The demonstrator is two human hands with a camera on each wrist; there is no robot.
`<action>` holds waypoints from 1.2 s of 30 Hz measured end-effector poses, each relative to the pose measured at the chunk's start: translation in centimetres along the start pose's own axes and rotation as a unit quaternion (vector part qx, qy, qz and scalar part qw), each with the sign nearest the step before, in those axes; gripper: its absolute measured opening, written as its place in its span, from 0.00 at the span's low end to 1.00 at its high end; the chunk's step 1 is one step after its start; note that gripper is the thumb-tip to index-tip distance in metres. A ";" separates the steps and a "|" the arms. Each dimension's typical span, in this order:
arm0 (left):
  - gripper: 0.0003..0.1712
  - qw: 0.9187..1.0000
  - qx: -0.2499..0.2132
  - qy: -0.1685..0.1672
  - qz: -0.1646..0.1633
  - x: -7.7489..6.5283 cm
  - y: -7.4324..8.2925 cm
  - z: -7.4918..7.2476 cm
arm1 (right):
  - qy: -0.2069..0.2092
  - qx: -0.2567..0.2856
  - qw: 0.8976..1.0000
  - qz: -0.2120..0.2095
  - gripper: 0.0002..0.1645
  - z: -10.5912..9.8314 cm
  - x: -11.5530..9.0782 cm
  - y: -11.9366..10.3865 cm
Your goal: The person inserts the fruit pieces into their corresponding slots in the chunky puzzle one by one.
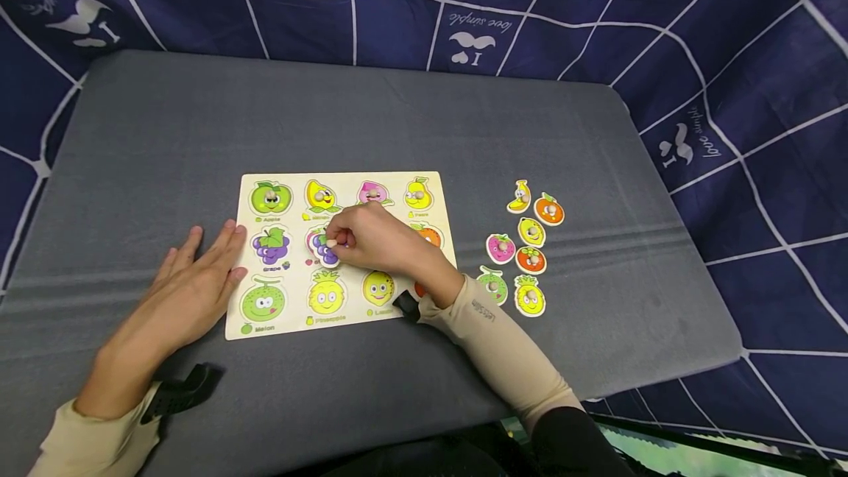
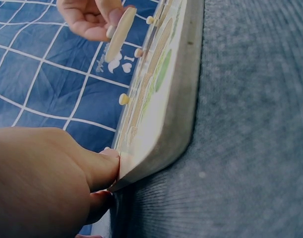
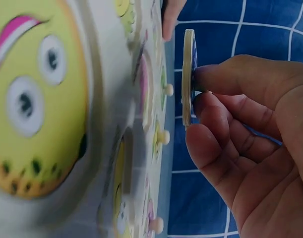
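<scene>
My right hand pinches a wooden grape puzzle piece with purple berries. It hovers over the middle row of a pale wooden fruit puzzle board, just right of the printed grape slot. In the right wrist view the grape piece stands edge-on between thumb and fingers, apart from the board. My left hand lies at the board's left edge with fingers extended; its thumb touches the edge in the left wrist view.
Knobbed apple, mango, peach and pear pieces sit in the top row. Several loose fruit pieces, including a banana, melon and pineapple, lie right of the board on the grey table.
</scene>
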State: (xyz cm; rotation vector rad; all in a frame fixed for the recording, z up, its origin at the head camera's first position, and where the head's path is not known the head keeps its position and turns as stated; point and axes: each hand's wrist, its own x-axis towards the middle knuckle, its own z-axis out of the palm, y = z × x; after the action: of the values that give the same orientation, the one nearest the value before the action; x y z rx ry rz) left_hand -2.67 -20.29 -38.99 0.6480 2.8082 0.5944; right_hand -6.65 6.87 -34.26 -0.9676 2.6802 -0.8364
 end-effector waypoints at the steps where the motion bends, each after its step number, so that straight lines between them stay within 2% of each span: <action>1: 0.32 1.000 0.000 0.000 0.001 0.0 0.0 0.0 | -0.002 0.000 1.000 -0.003 0.05 0.0 0.2 -0.1; 9: 0.33 1.000 -0.001 -0.003 0.001 0.1 0.0 0.0 | -0.005 -0.002 1.000 -0.021 0.05 0.7 1.3 -0.7; 16: 0.32 1.000 0.003 0.006 0.002 0.0 0.1 -0.1 | -0.011 -0.006 1.000 -0.010 0.05 1.0 1.8 -0.7; 36: 0.32 1.000 0.000 0.002 -0.004 0.0 0.1 0.1 | -0.024 -0.002 1.000 0.000 0.04 2.0 3.7 -1.2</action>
State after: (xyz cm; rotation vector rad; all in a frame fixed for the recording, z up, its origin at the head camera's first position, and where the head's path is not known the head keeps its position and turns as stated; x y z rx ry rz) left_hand -2.61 -20.22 -39.05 0.6371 2.8141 0.5944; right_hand -8.16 2.87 -35.18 -0.9756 2.6420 -0.7967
